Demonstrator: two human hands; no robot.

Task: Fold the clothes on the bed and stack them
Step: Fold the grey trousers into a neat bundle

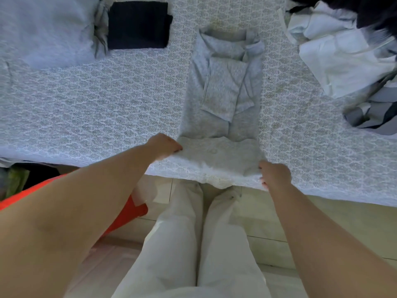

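1. Close to the near edge of the bed (90, 108), a pale grey shirt (221, 117) lies lengthwise on the patterned cover, its sleeves folded in over the body and its collar pointing away from the person.
2. The near hem of the shirt is turned up off the cover, with its paler inner side showing.
3. The left hand (165, 146) pinches the left corner of that hem, fingers curled round the cloth.
4. The right hand (274, 175) pinches the right corner, fingers curled under the edge where it hangs just over the bedside.
5. A folded black garment (138, 24) lies flat at the far left of the bed, well apart from the shirt.
6. Just beside it on the left lies a blue-grey pillow (45, 29).
7. A heap of unfolded white and grey clothes (348, 61) sits at the far right.
8. Below the bed edge the person's legs in light trousers (193, 244) stand on a tiled floor (268, 222).
9. An orange object (126, 214) shows on the left, partly hidden behind the left forearm.
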